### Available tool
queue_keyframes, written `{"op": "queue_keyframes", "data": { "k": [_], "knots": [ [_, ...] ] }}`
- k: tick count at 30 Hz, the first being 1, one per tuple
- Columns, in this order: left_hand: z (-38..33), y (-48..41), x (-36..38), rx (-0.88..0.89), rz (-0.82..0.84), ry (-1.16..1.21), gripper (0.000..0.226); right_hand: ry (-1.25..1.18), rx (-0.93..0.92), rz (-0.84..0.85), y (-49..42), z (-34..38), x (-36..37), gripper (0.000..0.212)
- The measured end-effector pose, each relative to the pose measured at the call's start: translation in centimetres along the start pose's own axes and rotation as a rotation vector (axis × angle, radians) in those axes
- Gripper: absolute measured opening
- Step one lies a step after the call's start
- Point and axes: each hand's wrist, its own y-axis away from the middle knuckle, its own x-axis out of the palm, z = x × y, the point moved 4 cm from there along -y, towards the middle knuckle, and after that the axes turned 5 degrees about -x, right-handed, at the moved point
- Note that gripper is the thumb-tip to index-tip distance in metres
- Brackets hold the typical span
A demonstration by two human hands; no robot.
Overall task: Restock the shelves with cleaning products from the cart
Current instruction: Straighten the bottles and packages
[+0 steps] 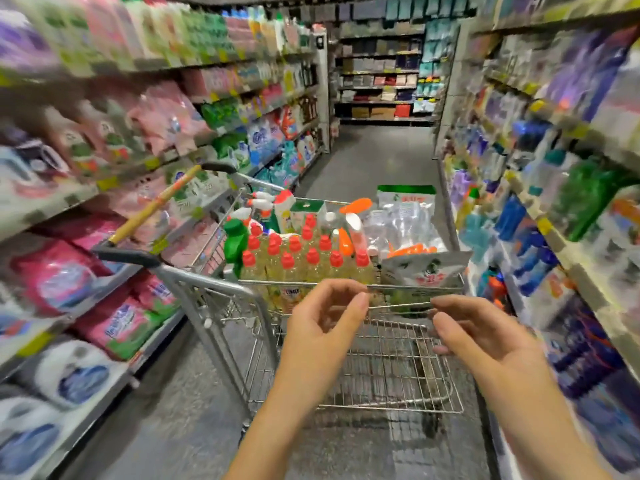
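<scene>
Hovering at the rear rim of the cart [207, 283], the left hand [322, 327] and right hand [485, 337] are both loosely curled and empty; whether they touch the rim wire cannot be told. Red-capped bottles [294, 259] stand upright inside the cart, just beyond that rim, ahead of the left hand, seemingly the nearer.

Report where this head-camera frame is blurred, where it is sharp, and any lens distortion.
Head view: the left shelves and right shelves smear into blocky motion blur, with labels unreadable. The cart, its red-capped bottles, the left hand and the right hand are fairly sharp. The wide lens bows the shelf lines toward the edges. The lighting is even, without harsh shadows.
</scene>
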Motion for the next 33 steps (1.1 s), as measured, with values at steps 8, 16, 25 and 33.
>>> {"op": "queue_keyframes", "data": {
  "k": [8, 16, 25, 33],
  "knots": [
    [2.8, -14.4, -2.3, -0.04, -0.204, -0.022, 0.007, -0.074, 0.051, 0.196, -17.0, -5.9, 5.5, 0.031],
    [7.4, -24.1, -9.4, -0.153, -0.398, -0.063, 0.008, -0.082, 0.105, 0.424, -28.6, -10.4, 16.3, 0.028],
    [15.6, -36.8, -20.5, -0.323, -0.417, -0.047, 0.011, 0.204, 0.201, 0.568, -39.8, -21.1, 32.6, 0.02],
    [22.6, -44.5, -26.3, -0.393, -0.333, -0.306, 0.017, 0.851, 0.387, 0.804, -43.1, -33.7, 40.8, 0.049]
  ]
}}
